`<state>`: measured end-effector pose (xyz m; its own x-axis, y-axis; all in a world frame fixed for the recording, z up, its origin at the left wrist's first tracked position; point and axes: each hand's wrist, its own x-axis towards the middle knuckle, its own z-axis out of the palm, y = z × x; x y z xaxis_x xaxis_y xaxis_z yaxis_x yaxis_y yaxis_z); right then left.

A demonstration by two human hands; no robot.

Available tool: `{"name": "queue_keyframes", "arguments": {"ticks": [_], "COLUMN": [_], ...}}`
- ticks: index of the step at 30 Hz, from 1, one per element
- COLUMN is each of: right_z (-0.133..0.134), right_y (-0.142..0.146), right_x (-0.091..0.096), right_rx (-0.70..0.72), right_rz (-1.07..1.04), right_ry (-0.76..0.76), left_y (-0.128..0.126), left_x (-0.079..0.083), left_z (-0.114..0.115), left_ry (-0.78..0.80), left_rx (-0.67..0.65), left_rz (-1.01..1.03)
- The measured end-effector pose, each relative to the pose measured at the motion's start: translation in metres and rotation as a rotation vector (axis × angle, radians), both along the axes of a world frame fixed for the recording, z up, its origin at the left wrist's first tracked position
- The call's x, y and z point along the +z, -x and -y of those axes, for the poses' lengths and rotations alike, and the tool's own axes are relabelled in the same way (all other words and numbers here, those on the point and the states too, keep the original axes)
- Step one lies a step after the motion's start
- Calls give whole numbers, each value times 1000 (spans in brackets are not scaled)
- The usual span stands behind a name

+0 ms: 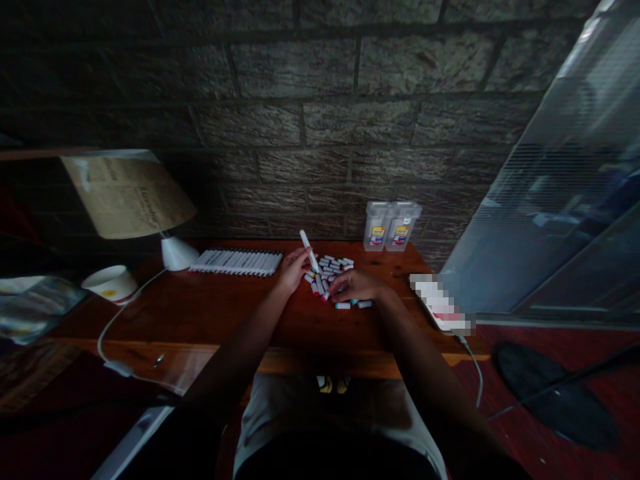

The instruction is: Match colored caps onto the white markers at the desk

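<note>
Right hand [356, 285]: fingers half curled at the right side of a heap of short white cylinders [327, 270] on the wooden desk [225, 310]; whether they grip 1 cannot be told. Left hand [295, 269]: thumb and fingers closed on 1 tilted white marker [309, 248], beside the heap. Farther, left: a row of markers [237, 262]. Rear right: 2 clear containers [378, 223], upright.

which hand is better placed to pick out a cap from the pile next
Probably the right hand: it is right at the pile of marker caps, while the left hand is occupied, holding a white marker.
</note>
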<state>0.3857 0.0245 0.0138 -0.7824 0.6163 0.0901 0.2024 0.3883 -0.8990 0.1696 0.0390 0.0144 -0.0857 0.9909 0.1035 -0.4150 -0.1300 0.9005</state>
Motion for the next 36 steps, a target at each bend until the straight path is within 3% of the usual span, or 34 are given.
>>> {"name": "queue_keyframes", "arguments": {"ticks": [7, 11, 15, 30, 36], "right_z": [2, 5, 3, -8, -12], "right_y": [2, 6, 8, 17, 17], "right_x": [5, 16, 19, 11, 7], "right_rx": [-79, -252, -382, -624, -690], "right_rz": [-169, -381, -523, -783, -781], "right_ry": [114, 98, 194, 488, 529], "left_y": [1, 1, 1, 2, 3], "left_x": [1, 0, 1, 1, 0], "left_z": [1, 0, 0, -1, -3], "left_ry": [0, -19, -26, 1, -2], "left_rx": [-26, -36, -62, -64, -45], "left_rz": [1, 3, 54, 113, 138]}}
